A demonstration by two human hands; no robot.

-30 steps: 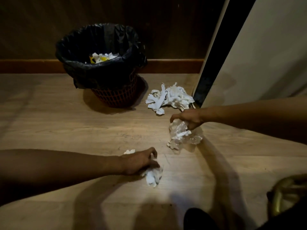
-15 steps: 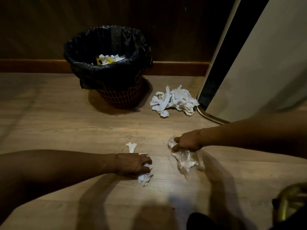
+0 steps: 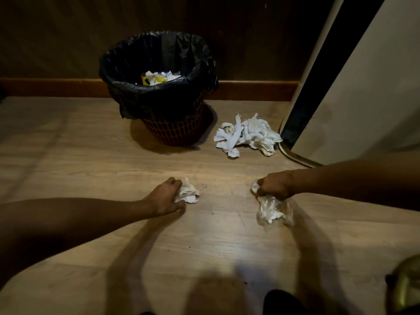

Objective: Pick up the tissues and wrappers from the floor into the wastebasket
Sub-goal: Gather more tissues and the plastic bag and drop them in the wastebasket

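A red mesh wastebasket (image 3: 176,131) lined with a black bag stands by the back wall, with white and yellow scraps inside. My left hand (image 3: 164,197) is low over the wooden floor, shut on a crumpled white tissue (image 3: 188,193). My right hand (image 3: 276,186) is shut on a clear plastic wrapper (image 3: 271,210) that trails down to the floor. A pile of crumpled white tissues (image 3: 248,135) lies on the floor just right of the wastebasket.
A pale panel with a dark edge and a brass foot (image 3: 295,155) stands at the right, close to the tissue pile. A brass object (image 3: 406,285) sits at the bottom right corner. A dark wall with a wooden skirting board (image 3: 250,89) closes the back.
My left hand has gathered the small tissue bits and moved forward with them in its grip. My right hand dropped from mid-air to the floor, still holding the wrapper.
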